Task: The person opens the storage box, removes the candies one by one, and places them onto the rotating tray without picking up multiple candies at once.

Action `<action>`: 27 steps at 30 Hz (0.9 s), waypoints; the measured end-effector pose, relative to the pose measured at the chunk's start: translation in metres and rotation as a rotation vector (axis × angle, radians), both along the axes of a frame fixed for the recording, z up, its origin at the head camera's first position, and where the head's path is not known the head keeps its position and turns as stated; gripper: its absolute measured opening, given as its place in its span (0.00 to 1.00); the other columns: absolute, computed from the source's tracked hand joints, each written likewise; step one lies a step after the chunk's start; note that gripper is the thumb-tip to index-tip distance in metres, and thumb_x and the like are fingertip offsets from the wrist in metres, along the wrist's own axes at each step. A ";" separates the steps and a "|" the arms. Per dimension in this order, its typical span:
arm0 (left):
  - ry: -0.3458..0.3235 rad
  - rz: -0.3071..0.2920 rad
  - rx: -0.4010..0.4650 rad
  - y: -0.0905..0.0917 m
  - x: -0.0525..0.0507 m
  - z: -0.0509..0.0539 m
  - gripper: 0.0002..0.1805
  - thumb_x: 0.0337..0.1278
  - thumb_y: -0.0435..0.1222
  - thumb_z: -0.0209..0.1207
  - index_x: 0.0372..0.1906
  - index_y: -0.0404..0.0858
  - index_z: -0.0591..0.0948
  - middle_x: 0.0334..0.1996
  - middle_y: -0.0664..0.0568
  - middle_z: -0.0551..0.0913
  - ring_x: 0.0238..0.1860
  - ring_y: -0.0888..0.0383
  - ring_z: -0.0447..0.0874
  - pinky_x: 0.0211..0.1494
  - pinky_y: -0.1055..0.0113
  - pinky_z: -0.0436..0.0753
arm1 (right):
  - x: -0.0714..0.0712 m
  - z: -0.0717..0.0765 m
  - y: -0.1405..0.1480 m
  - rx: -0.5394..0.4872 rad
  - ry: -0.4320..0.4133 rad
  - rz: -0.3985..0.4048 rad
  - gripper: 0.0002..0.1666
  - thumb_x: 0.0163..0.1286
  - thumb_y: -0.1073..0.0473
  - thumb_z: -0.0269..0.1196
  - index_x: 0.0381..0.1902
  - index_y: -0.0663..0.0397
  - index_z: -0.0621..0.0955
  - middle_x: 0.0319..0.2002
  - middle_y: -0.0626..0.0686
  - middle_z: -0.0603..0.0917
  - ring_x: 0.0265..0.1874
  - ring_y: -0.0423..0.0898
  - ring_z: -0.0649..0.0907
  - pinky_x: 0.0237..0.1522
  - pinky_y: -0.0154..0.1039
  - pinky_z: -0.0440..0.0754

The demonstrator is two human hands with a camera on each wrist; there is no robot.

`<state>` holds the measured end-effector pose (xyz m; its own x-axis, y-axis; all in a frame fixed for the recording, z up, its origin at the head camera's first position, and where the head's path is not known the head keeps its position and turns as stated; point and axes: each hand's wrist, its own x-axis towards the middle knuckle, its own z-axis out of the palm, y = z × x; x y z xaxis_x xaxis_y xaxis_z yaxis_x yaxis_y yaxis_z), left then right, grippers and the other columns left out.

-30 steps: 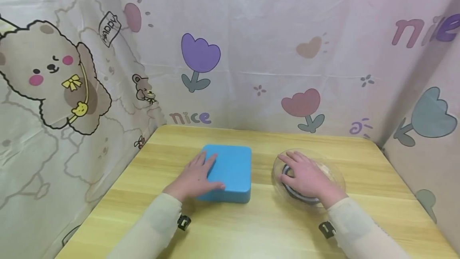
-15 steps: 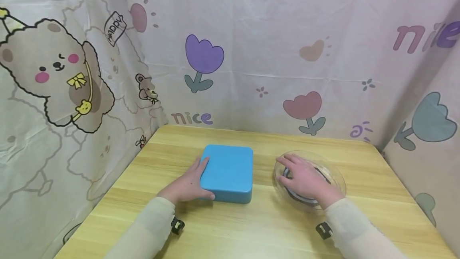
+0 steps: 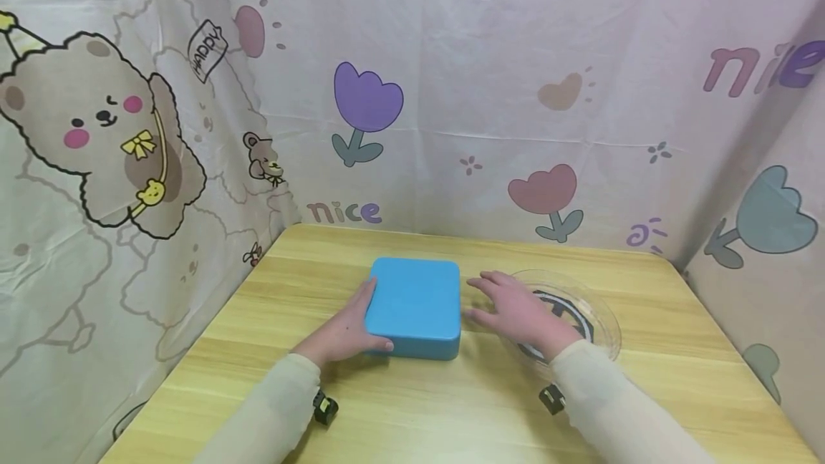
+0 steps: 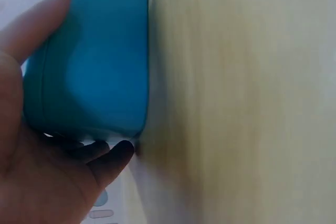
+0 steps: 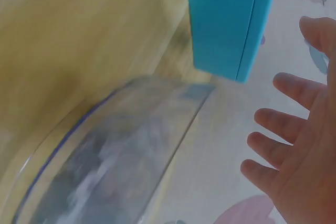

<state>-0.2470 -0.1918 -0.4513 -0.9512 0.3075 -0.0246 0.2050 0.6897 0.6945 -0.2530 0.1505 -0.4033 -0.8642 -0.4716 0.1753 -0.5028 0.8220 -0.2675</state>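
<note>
A blue square box (image 3: 414,299) with a lid seam lies flat on the table. My left hand (image 3: 344,328) holds its left side, the thumb over the front face and the other fingers along the side. In the left wrist view the thumb rests on the box (image 4: 105,56) while several fingertips curl by its end. My right hand (image 3: 515,310) hovers with fingers spread, just right of the box and touching nothing. Partly under that hand stands a clear round bowl (image 3: 609,306). Dark pieces with a pale band (image 3: 580,317) show in it; their kind is unclear.
The wooden table (image 3: 425,414) carries the box and bowl. A printed cloth (image 3: 451,92) hangs along its back and both sides. Small black camera mounts (image 3: 325,407) sit at the wrists.
My left hand has slid off the lid to the box's left side, and the box has shifted slightly right. My right hand has moved left from over the bowl towards the box.
</note>
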 end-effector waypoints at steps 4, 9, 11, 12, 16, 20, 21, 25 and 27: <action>-0.033 0.019 0.076 -0.001 0.002 -0.002 0.77 0.36 0.55 0.80 0.82 0.50 0.34 0.81 0.44 0.41 0.77 0.40 0.50 0.74 0.41 0.55 | -0.005 0.005 -0.016 -0.006 -0.020 0.030 0.39 0.71 0.38 0.62 0.73 0.50 0.71 0.72 0.62 0.68 0.70 0.63 0.69 0.65 0.63 0.67; -0.046 0.019 0.169 -0.005 0.002 -0.006 0.76 0.37 0.52 0.80 0.82 0.57 0.34 0.80 0.41 0.48 0.73 0.37 0.60 0.70 0.36 0.59 | -0.014 0.006 -0.046 0.017 -0.058 0.053 0.40 0.71 0.36 0.61 0.74 0.46 0.70 0.73 0.59 0.67 0.71 0.59 0.68 0.65 0.59 0.70; -0.044 0.018 0.186 -0.008 0.003 -0.008 0.75 0.37 0.52 0.80 0.82 0.56 0.36 0.79 0.41 0.51 0.72 0.37 0.62 0.69 0.35 0.60 | -0.017 0.006 -0.060 0.043 -0.079 0.064 0.40 0.71 0.35 0.60 0.75 0.45 0.69 0.74 0.57 0.67 0.71 0.57 0.68 0.66 0.57 0.70; -0.042 0.015 0.189 -0.009 0.003 -0.010 0.74 0.38 0.52 0.80 0.82 0.55 0.37 0.79 0.40 0.52 0.72 0.38 0.63 0.69 0.35 0.60 | -0.018 0.006 -0.067 0.059 -0.083 0.070 0.40 0.71 0.34 0.59 0.75 0.44 0.69 0.74 0.56 0.67 0.71 0.56 0.68 0.66 0.56 0.70; -0.054 0.010 0.163 -0.011 0.002 -0.012 0.74 0.39 0.56 0.79 0.82 0.52 0.38 0.78 0.42 0.55 0.70 0.42 0.65 0.69 0.38 0.63 | -0.023 0.012 -0.093 0.084 -0.119 0.086 0.41 0.71 0.34 0.58 0.76 0.43 0.67 0.74 0.54 0.66 0.72 0.55 0.68 0.68 0.54 0.67; -0.056 0.000 0.151 -0.010 0.001 -0.012 0.73 0.40 0.58 0.78 0.82 0.50 0.38 0.77 0.44 0.58 0.69 0.45 0.68 0.68 0.41 0.66 | -0.033 0.022 -0.115 0.083 -0.155 0.105 0.42 0.72 0.35 0.57 0.77 0.46 0.65 0.74 0.55 0.66 0.71 0.56 0.68 0.68 0.56 0.67; -0.059 -0.002 0.160 -0.009 0.002 -0.011 0.73 0.40 0.57 0.78 0.82 0.50 0.39 0.77 0.45 0.58 0.69 0.45 0.68 0.68 0.41 0.66 | -0.036 0.024 -0.119 0.084 -0.166 0.107 0.42 0.73 0.35 0.57 0.77 0.46 0.65 0.74 0.55 0.66 0.71 0.56 0.68 0.68 0.56 0.67; -0.067 -0.011 0.180 -0.009 0.002 -0.008 0.70 0.43 0.56 0.77 0.82 0.50 0.41 0.77 0.47 0.59 0.69 0.45 0.68 0.68 0.41 0.67 | -0.048 0.028 -0.136 0.129 -0.211 0.086 0.44 0.72 0.33 0.56 0.79 0.45 0.62 0.76 0.53 0.64 0.72 0.55 0.67 0.68 0.56 0.66; -0.072 -0.016 0.185 -0.010 0.003 -0.008 0.69 0.44 0.55 0.77 0.82 0.50 0.41 0.76 0.49 0.60 0.69 0.46 0.68 0.68 0.41 0.67 | -0.054 0.029 -0.144 0.148 -0.224 0.080 0.45 0.72 0.32 0.56 0.79 0.44 0.62 0.76 0.53 0.64 0.72 0.54 0.67 0.68 0.56 0.66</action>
<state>-0.2444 -0.2014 -0.4589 -0.9439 0.3286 -0.0342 0.1603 0.5461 0.8222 -0.3066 0.0063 -0.3747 -0.8328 -0.5459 -0.0923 -0.5093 0.8207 -0.2589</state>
